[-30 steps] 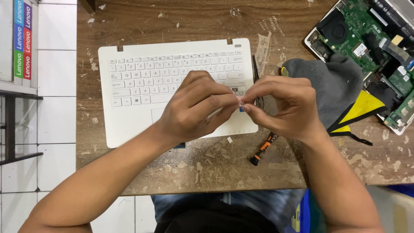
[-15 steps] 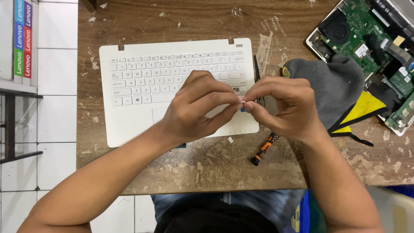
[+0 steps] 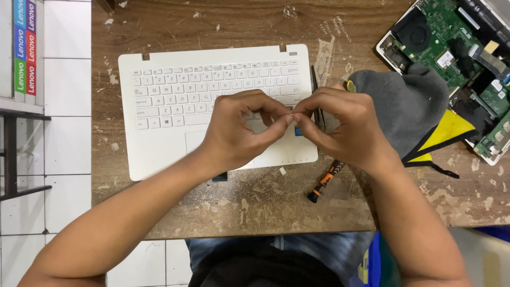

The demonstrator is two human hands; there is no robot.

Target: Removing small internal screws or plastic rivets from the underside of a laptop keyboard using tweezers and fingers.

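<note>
Two hands are meeting fingertip to fingertip over a white laptop keyboard at the frame's centre.

The wooden table (image 3: 255,207) is bearing the white keyboard panel (image 3: 175,106), a grey cloth (image 3: 404,106) at right and an open circuit board (image 3: 451,48) at upper right. The left hand (image 3: 239,130) and right hand (image 3: 345,130) are pinching narrowly together; whatever they are holding is too small to tell. An orange-black screwdriver (image 3: 325,182) is lying just below.

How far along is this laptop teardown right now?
Done: the white keyboard cover lies apart from the opened laptop base, whose circuit board is exposed. In hand: left hand and right hand pinch something tiny, too small to identify. Left: the screwdriver lies idle on the table.
</note>
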